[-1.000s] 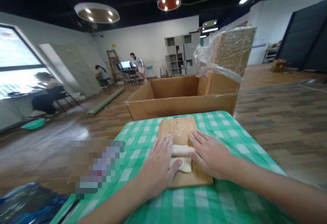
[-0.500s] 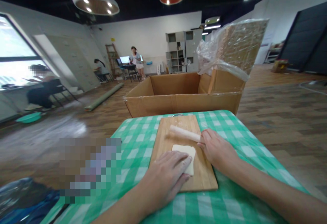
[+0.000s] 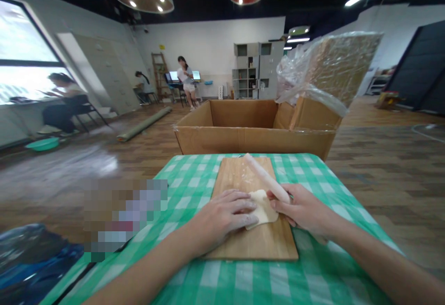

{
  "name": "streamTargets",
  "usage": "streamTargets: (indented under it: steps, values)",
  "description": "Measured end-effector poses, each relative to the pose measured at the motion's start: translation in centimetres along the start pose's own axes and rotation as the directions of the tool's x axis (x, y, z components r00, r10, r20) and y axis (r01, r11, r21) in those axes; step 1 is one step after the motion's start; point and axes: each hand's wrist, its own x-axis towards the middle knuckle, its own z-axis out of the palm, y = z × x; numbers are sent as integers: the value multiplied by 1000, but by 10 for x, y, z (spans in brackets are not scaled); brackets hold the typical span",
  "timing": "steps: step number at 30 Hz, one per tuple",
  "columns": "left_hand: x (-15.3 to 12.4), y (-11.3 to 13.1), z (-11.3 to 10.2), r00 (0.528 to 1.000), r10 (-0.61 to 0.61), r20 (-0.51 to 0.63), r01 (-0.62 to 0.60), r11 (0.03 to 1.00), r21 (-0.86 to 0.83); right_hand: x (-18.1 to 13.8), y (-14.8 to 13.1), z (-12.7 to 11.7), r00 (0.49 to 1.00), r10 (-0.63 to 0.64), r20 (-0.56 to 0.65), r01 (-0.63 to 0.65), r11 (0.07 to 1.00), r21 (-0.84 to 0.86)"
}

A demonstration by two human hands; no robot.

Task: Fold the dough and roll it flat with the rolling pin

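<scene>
At left, one green basin [image 3: 42, 144] stands on the floor [image 3: 146, 156]. The left hand [image 3: 222, 216] rests outstretched fingers on one dough sheet [image 3: 262, 211] upon the board [image 3: 257, 246]; beyond is one cardboard box [image 3: 250, 141], bottom hidden; the right hand [image 3: 303, 208] has fingers gripping one rolling pin [image 3: 267, 178].

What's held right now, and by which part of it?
The right hand holds the rolling pin by its near end. The left hand touches the dough at its left side; whether it grips cannot be told.
</scene>
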Motion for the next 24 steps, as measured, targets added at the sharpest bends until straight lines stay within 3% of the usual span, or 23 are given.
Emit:
streamTargets:
  steps: [3, 6, 9, 11, 12, 13, 15, 19, 24]
  values:
    - [-7, -7, 5, 997, -65, -49, 62, 996, -66, -4, 1, -2, 998, 52, 40, -53, 998, 32]
    - [-13, -7, 6, 970, -197, -140, 165, 963, -212, -8, 0, -5, 998, -37, -43, 28, 979, -200]
    - [-15, -3, 1, 868, -358, -344, 268, 921, -283, -11, -3, -4, 960, -265, -92, 183, 841, -510]
    - [-14, 1, -4, 776, -421, -469, 333, 906, -263, -11, -6, 2, 941, -335, -47, 239, 757, -608]
    - [-13, 3, -5, 753, -429, -499, 358, 903, -235, -11, -8, 6, 938, -346, -22, 253, 726, -640]
    - [-11, 4, -5, 751, -424, -505, 378, 905, -196, -10, -10, 11, 937, -350, 0, 260, 695, -670]
    - [-8, 6, -1, 794, -403, -455, 406, 909, -97, -7, -14, 20, 937, -349, 33, 261, 633, -729]
    - [-1, 7, 17, 874, -408, -265, 443, 892, 87, -4, -15, 28, 914, -400, 73, 295, 528, -796]
    - [5, 7, 27, 884, -453, -117, 468, 858, 210, -1, -6, 20, 878, -473, 77, 314, 447, -837]
